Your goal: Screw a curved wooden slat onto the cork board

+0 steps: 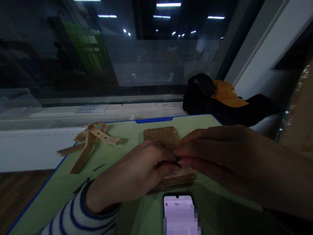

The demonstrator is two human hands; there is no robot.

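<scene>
My left hand (133, 173) and my right hand (220, 156) meet over a stack of flat wooden pieces (178, 179) on a green mat (61, 189). Both hands pinch at a small dark part (178, 162) between their fingertips; whether it is a screw I cannot make out. Behind the hands lies a square brown cork-like board (161, 136). My left wrist wears a blue-and-white striped sleeve (70, 215).
A pile of drilled wooden slats (90, 142) lies at the mat's far left, with dark screws (99, 167) nearby. A lit phone (179, 212) sits at the near edge. A black bag with an orange cap (227, 94) rests by the window; a white radiator (36, 143) runs behind.
</scene>
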